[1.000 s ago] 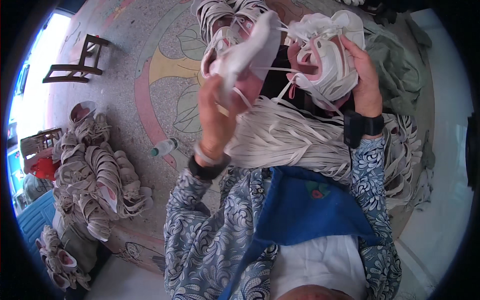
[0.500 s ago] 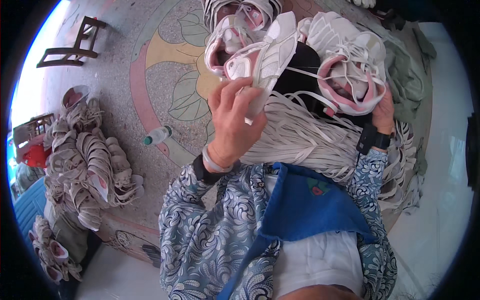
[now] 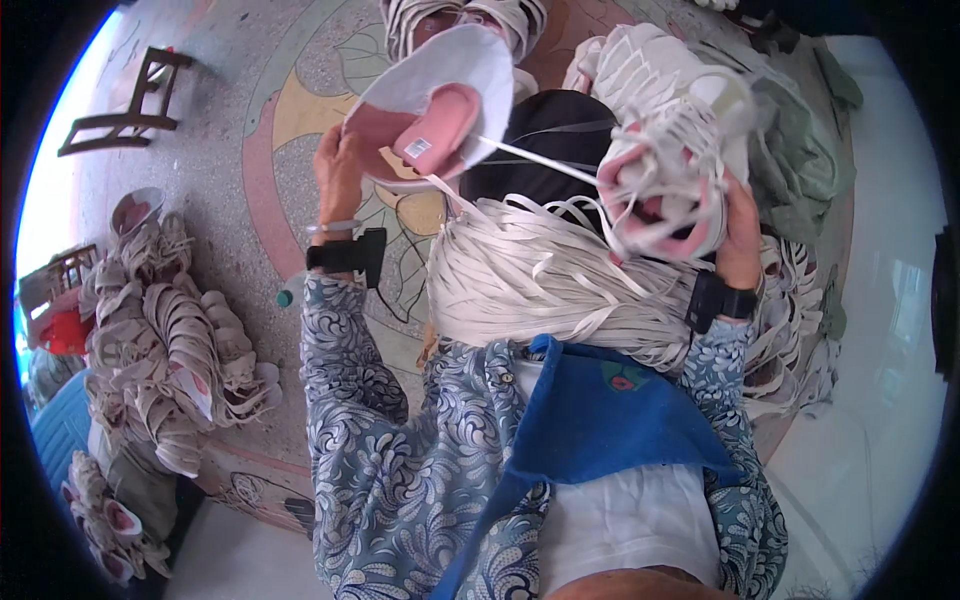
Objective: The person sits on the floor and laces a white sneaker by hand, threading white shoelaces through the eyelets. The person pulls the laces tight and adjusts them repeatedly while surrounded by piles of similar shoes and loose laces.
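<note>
My left hand (image 3: 338, 180) is closed on the edge of a white shoe upper (image 3: 490, 75), whose pink lining and pink tongue with a small white label face up. On the right, my right hand (image 3: 740, 232) grips the side of another white-and-pink shoe upper (image 3: 612, 190), blurred by motion, with loose laces over its opening. A white lace (image 3: 540, 160) runs taut between the two uppers. Below them, a thick bundle of off-white laces (image 3: 545, 285) lies across in front of my blue apron (image 3: 600, 420). Behind the taut lace is a black rounded surface (image 3: 545, 125).
Stacked white uppers (image 3: 645, 70) extend beyond my right hand, beside a grey-green cloth (image 3: 795, 165). More nested uppers (image 3: 465, 18) sit at the far middle. At left are a large pile of uppers (image 3: 175, 330), a wooden stool (image 3: 135, 105) and a green-capped bottle (image 3: 285, 298).
My left hand has swung left with its upper and turned it, so the pink inside now shows. The lace between the uppers is drawn out longer. My right hand's upper has shifted slightly left and nearer.
</note>
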Demonstrator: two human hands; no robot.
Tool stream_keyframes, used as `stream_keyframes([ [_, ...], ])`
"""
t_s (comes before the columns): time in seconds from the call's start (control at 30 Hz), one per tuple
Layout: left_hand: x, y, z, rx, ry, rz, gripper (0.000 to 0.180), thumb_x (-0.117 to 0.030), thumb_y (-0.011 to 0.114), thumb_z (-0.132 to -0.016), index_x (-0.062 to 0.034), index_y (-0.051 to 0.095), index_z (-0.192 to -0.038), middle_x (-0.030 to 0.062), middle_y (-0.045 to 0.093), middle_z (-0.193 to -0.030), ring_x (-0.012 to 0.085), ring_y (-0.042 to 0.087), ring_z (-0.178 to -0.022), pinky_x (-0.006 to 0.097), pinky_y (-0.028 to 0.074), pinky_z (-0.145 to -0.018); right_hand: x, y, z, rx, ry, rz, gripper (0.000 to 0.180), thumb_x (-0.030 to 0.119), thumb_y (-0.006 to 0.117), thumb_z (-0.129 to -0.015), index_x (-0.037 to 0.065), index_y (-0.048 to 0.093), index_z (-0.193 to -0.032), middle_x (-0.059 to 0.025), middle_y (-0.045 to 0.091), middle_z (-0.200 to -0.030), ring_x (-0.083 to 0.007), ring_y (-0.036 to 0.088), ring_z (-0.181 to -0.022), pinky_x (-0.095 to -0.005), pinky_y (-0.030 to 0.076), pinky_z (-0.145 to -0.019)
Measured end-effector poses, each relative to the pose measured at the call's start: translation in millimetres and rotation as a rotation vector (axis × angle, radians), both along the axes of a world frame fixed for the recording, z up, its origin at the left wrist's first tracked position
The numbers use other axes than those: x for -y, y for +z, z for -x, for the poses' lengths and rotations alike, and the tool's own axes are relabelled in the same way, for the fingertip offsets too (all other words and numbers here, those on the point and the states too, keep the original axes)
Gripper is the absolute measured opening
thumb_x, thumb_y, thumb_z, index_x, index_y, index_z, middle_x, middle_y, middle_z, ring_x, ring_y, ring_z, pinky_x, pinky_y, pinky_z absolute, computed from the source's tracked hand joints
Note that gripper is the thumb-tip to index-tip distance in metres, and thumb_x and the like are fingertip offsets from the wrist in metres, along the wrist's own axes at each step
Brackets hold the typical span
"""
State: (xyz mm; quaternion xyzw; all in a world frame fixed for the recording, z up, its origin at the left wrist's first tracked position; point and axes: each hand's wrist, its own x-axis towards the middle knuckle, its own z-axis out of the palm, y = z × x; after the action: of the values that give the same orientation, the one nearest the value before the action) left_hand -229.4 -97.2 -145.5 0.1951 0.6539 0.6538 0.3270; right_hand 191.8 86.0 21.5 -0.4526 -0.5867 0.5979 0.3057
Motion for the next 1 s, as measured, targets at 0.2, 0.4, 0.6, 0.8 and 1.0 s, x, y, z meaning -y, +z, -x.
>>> stream_keyframes([
  [0.2, 2.1, 57.3, -5.0, -0.347, -0.558, 0.129, 0.030, -0.019, 0.054, -0.092, 0.0025, 0.060, -0.113, 0.0049, 0.064, -0.104, 0.0171, 0.059, -0.091, 0.032, 0.046, -0.083, 5.1, -24.7, -22.8, -0.005, -0.032, -0.094, 0.036, 0.025, 0.050, -0.098, 0.000, 0.054, -0.124, -0.0058, 0.057, -0.121, -0.0118, 0.052, -0.111, -0.0264, 0.041, -0.096],
  [0.4, 5.1, 84.3, -25.4, -0.135, -0.460, 0.391, 0.041, -0.032, 0.062, -0.085, 0.0014, 0.063, -0.109, 0.0039, 0.064, -0.093, 0.0138, 0.057, -0.087, 0.028, 0.043, -0.079, -3.9, -10.5, -13.9, -0.111, 0.033, -0.057, 0.028, 0.020, 0.055, -0.095, 0.000, 0.063, -0.112, -0.0039, 0.067, -0.101, -0.0125, 0.064, -0.087, -0.0259, 0.051, -0.077],
  [0.6, -16.5, 140.8, -60.4, 0.028, 0.018, -0.045, 0.030, -0.029, 0.059, -0.087, -0.0021, 0.059, -0.099, 0.0004, 0.054, -0.082, 0.0069, 0.047, -0.070, 0.024, 0.037, -0.061, -20.0, 5.2, 1.4, -0.323, -0.131, 0.187, 0.031, 0.017, 0.061, -0.091, -0.001, 0.061, -0.116, -0.0077, 0.067, -0.103, -0.0142, 0.066, -0.086, -0.0268, 0.054, -0.073],
  [0.8, -42.2, 212.4, -151.7, -0.411, 0.115, -0.324, 0.024, -0.014, 0.061, -0.077, -0.0017, 0.058, -0.098, 0.0040, 0.056, -0.089, 0.0150, 0.053, -0.078, 0.026, 0.041, -0.070, -50.5, -20.3, 8.8, -0.069, -0.185, -0.072, 0.029, 0.026, 0.062, -0.091, -0.001, 0.067, -0.101, -0.0050, 0.067, -0.084, -0.0094, 0.060, -0.076, -0.0258, 0.049, -0.068],
  [1.0, -16.6, 195.0, -263.6, -1.261, -0.502, -0.371, 0.032, -0.014, 0.073, -0.060, -0.0103, 0.063, -0.089, 0.0034, 0.056, -0.095, 0.0230, 0.054, -0.079, 0.036, 0.042, -0.073, -69.6, -49.7, -4.7, 0.318, -0.117, -0.516, 0.036, 0.031, 0.060, -0.091, -0.004, 0.063, -0.099, -0.0131, 0.065, -0.080, -0.0140, 0.057, -0.069, -0.0316, 0.048, -0.065],
])
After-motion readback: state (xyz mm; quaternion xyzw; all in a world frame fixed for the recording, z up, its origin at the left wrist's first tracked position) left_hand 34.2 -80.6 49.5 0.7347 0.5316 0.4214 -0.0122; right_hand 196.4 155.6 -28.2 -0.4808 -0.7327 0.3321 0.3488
